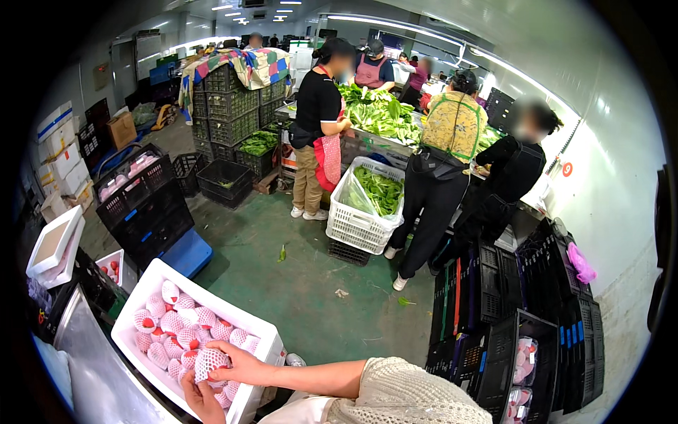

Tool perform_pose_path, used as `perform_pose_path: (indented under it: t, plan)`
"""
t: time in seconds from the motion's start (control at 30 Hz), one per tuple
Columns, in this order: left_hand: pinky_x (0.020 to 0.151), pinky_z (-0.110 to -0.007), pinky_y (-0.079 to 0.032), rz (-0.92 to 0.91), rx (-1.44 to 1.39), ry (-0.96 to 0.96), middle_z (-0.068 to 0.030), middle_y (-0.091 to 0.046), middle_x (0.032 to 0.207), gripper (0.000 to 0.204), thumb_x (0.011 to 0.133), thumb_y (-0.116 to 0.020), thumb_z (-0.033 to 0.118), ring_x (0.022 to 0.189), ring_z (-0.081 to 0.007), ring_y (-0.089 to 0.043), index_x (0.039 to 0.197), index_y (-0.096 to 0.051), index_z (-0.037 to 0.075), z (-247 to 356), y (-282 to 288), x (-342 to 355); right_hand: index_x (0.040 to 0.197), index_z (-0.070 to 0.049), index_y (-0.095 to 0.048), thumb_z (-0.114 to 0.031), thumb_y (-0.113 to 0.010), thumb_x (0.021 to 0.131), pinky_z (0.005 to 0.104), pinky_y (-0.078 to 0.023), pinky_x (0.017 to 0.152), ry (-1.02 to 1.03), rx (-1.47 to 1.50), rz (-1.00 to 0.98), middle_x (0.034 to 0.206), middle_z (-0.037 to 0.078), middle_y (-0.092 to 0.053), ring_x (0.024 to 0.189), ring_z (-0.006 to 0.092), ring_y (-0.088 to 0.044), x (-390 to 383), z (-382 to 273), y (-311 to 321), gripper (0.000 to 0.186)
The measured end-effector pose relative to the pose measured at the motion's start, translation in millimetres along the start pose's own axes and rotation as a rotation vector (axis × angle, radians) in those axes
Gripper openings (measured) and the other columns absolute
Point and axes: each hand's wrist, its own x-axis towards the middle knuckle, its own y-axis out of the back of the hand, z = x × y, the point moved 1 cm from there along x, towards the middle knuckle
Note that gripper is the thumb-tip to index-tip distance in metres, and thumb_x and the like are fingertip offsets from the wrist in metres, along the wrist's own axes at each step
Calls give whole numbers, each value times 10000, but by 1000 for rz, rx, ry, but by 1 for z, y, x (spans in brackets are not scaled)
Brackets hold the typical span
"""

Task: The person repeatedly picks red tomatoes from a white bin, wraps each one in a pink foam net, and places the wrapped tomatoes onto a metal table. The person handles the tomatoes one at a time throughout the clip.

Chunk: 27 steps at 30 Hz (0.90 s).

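Note:
My right hand (236, 364), reaching from a cream knit sleeve, grips a red fruit in a pink-and-white foam net (210, 359). My left hand (203, 399) is just below it, fingers closed on the lower part of the same netted fruit. Both are over a white foam box (141, 295) at the lower left, which holds several red fruits in similar foam nets (171, 321). The undersides of my fingers and part of the held fruit are hidden.
A metal surface (85, 353) and small fruit box (120, 272) lie left. Black crates (459, 318) are stacked right; others (145, 219) stand left. Ahead, co-workers (314, 134) surround a table of leafy greens (381, 113), beside a white basket (353, 219) on the green floor (296, 297).

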Motion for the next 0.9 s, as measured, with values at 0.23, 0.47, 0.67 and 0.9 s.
perform_pose_path:
  t: [0.23, 0.47, 0.67, 0.9]
  plan:
    - [497, -193, -464, 7, -59, -59, -52, -510, 905, 114, 943, -472, -42, 613, -58, -518, 1043, -467, 13, 35, -15, -15, 1412, -48, -419, -161, -724, 833, 331, -410, 1031, 215, -280, 98, 1317, 140, -513, 1221, 221, -504, -1, 3, -3, 665]
    - [531, -210, -479, -77, 1, -96, -49, -498, 864, 114, 949, -496, -36, 619, -77, -535, 1031, -449, 30, 30, -19, -23, 1429, -50, -407, -124, -698, 845, 337, -371, 1077, 180, -70, 110, 1373, 134, -485, 1284, 231, -459, -4, 6, -2, 657]
    - [563, -260, -532, -162, -393, 213, -94, -590, 909, 166, 1026, -478, 191, 639, -139, -601, 1106, -459, 47, 24, 0, -19, 1446, -63, -394, -105, -694, 853, 336, -419, 1042, 181, 154, -19, 1369, 121, -482, 1247, 214, -494, -5, -19, 5, 666]
    - [819, -396, -606, -296, -849, 389, -182, -510, 1362, 608, 1041, -391, 452, 1126, -288, -629, 1474, -289, 38, 64, -13, -22, 1414, -101, -463, -88, -690, 752, 386, -419, 1043, 437, -362, -91, 1403, 136, -462, 1271, 286, -493, -13, -24, -9, 700]
